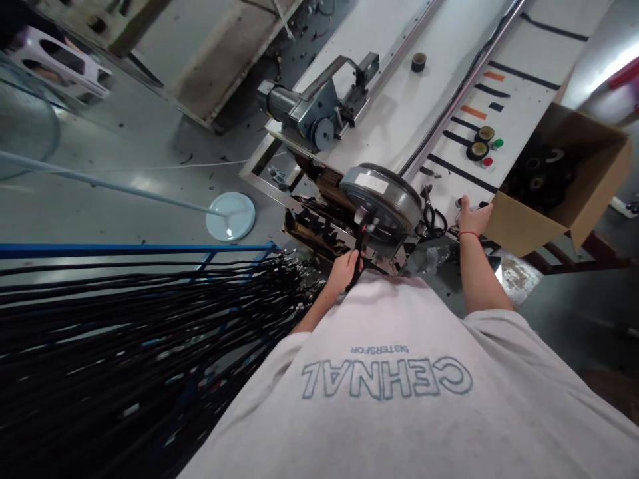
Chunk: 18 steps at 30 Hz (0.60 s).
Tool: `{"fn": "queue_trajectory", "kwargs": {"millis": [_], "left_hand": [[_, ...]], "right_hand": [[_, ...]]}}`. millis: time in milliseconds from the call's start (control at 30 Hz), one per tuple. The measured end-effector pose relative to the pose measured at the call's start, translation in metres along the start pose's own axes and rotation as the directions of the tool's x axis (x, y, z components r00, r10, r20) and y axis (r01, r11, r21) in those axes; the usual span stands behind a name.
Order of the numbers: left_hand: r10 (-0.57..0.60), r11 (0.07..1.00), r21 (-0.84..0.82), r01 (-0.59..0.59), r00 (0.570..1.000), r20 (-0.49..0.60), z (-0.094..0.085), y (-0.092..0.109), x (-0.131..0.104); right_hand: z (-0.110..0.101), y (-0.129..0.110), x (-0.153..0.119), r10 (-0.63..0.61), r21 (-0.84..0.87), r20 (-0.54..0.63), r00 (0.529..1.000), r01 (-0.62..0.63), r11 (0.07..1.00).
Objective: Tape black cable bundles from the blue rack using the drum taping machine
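My left hand (344,271) is closed around a black taped cable bundle (358,258), just in front of a round grey machine head (382,199). The bundle runs up into the front of that head, where the parts look blurred. At the near edge of the white workbench (399,120), my right hand (475,218) has its fingers bent around something small and dark that I cannot make out. Black-handled scissors (433,223) lie between the machine head and my right hand. Black strips (462,171) of tape are stuck on the bench beyond it.
Two tape rolls (480,145), a green button (498,143) and a red button (488,161) sit on the bench. An open cardboard box (594,179) with dark rolls is at right. A motor unit (309,106) stands at left. Many black cables (150,313) hang on a blue rack (124,249).
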<state>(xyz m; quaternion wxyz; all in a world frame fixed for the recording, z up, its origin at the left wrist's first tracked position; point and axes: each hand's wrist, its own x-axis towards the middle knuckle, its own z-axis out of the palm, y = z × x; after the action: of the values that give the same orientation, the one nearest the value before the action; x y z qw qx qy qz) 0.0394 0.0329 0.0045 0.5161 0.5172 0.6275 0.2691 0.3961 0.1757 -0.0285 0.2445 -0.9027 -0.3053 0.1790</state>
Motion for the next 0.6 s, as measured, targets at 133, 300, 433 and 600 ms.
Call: {"fn": "queue_trajectory", "kwargs": {"millis": [133, 300, 433, 600], "left_hand": [[0.030, 0.999, 0.034, -0.027, 0.996, -0.081, 0.005, 0.012, 0.017], [0.031, 1.000, 0.002, -0.031, 0.998, -0.063, -0.002, 0.020, 0.040], [-0.189, 0.890, -0.358, 0.282, 0.943, 0.272, -0.008, 0.025, 0.053], [-0.220, 0.688, -0.500, 0.525, 0.808, 0.546, -0.020, 0.024, 0.058]], "right_hand": [[0.001, -0.001, 0.002, 0.003, 0.005, 0.006, 1.000, -0.003, 1.000], [-0.001, -0.002, 0.003, -0.005, 0.015, 0.009, 1.000, 0.005, 1.000], [-0.014, -0.013, 0.003, -0.115, -0.009, -0.061, 0.991, 0.115, 0.993], [-0.026, -0.070, -0.003, -0.485, 0.198, 0.114, 0.867, 0.458, 0.866]]}}
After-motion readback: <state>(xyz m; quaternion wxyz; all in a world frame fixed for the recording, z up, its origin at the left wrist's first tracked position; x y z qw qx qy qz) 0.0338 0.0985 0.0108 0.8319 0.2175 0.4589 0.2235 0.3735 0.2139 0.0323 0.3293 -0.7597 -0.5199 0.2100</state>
